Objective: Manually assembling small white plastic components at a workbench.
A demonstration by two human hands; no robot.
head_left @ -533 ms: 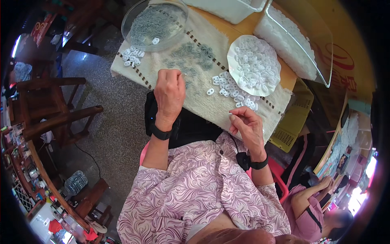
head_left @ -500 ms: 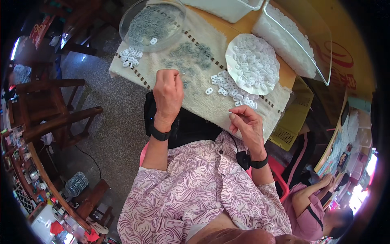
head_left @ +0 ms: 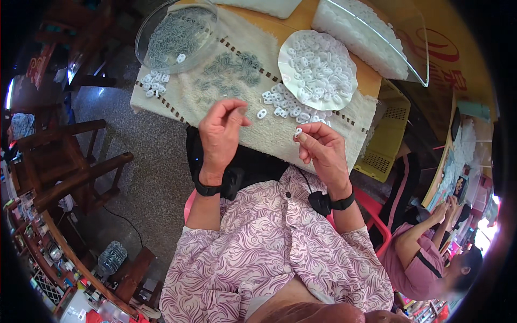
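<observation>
My right hand (head_left: 326,155) pinches a small white oval plastic piece with two holes (head_left: 298,132) between thumb and forefinger, over the cloth's near edge. To its left, my left hand (head_left: 219,137) is raised above the cloth, thumb and forefinger drawn together; whatever they hold is too small to make out. Beyond it lie loose tiny grey pieces (head_left: 230,72), perhaps springs. A heap of white two-hole pieces (head_left: 285,103) spreads in front of a scalloped white plate (head_left: 353,81) piled with more. One piece (head_left: 262,113) lies apart, between my hands.
A round clear dish (head_left: 139,46) of grey pieces stands far left, a small white cluster (head_left: 154,83) before it. Far right is a clear bin (head_left: 425,59) of white pieces. A yellow basket (head_left: 385,140) sits below the table's right side. A person in pink (head_left: 412,258) works at right.
My right hand has lifted its white piece and turned it so the holes show. Both hands are nearer each other; the left thumb and forefinger have shifted toward the right. The whole view has shifted slightly.
</observation>
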